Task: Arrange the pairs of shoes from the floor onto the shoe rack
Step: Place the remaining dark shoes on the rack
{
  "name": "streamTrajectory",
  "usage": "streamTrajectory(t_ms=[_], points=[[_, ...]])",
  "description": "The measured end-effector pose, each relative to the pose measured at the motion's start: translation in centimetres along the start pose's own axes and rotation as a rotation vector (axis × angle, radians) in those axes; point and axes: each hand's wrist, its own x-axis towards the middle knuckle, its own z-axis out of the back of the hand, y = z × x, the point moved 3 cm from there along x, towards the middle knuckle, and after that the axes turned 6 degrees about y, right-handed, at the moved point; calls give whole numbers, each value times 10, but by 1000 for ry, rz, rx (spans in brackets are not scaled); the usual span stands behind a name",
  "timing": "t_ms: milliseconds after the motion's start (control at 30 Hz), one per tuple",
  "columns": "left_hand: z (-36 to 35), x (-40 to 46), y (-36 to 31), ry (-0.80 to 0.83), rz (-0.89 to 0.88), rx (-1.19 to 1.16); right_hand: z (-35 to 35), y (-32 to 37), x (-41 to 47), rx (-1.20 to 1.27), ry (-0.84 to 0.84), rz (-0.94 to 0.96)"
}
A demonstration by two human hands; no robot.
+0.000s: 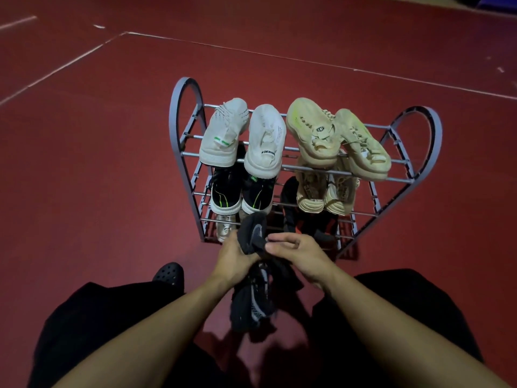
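Head view: a black shoe [253, 233] is gripped by the left hand [235, 254] and pinched at its collar by the right hand [296, 252], just before the rack's [184, 107] bottom shelf. A second black shoe [251, 298] is seen below the hands, apparently dangling. Upper shelves are filled. Risk noted: lower shoe could drop, or snag on rack bars, if the hold is loose.
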Motion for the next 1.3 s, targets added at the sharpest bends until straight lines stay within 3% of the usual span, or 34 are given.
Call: streamTrajectory(t_ms=[100,200,300,367,500,833,967,1067,1200,1300], points=[[-13,-6,-5,55,-41,-88,-5,6,0,-238,-136,111],[-14,-8,4,-5,22,-216,-8,8,-3,-398,-31,123],[-6,-5,9,-21,109,-240,-7,0,-3,-531,179,103],[3,-1,13,8,147,-274,0,-1,-1,-597,180,156],[12,1,18,116,178,-329,21,6,-1,-483,-30,192],[12,-7,11,-12,372,-636,40,-7,7,-238,-321,-32],[14,-9,24,-28,573,-719,38,-22,11,46,-264,-164],[7,-12,32,84,654,-807,27,-29,4,310,-131,-275],[-2,-20,38,195,721,-786,22,-44,-1,275,-135,-404],[-9,-20,44,177,745,-739,21,-53,-1,172,-148,-478]])
